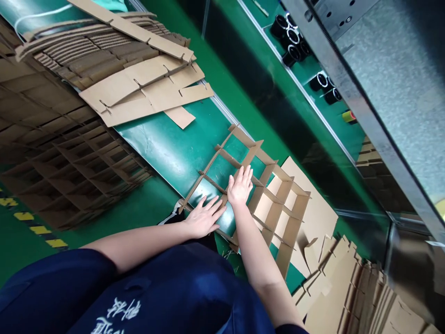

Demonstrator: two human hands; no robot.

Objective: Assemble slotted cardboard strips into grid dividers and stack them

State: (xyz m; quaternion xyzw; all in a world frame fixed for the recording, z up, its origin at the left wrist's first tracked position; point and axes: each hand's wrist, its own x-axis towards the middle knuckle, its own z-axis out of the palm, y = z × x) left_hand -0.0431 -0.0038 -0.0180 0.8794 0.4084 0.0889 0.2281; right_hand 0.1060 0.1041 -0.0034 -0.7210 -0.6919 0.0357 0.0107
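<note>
A cardboard divider grid (274, 198) of interlocked strips stands on the green tabletop (167, 153) in front of me. My left hand (205, 217) lies over the near edge of the grid, fingers spread and stretched out. Farther in, my right hand (240, 185) rests on top of a strip near the grid's middle, its fingers extended. Neither hand is wrapped round anything. The hands and right forearm hide parts of the strips beneath them.
Slotted cardboard strips (139, 88) are piled at the upper left. Stacked grids (79, 171) stand below them. More cardboard pieces (333, 283) lie at lower right, beside a flat cardboard sheet (313, 208). Several black cylinders (292, 54) sit on a bench beyond.
</note>
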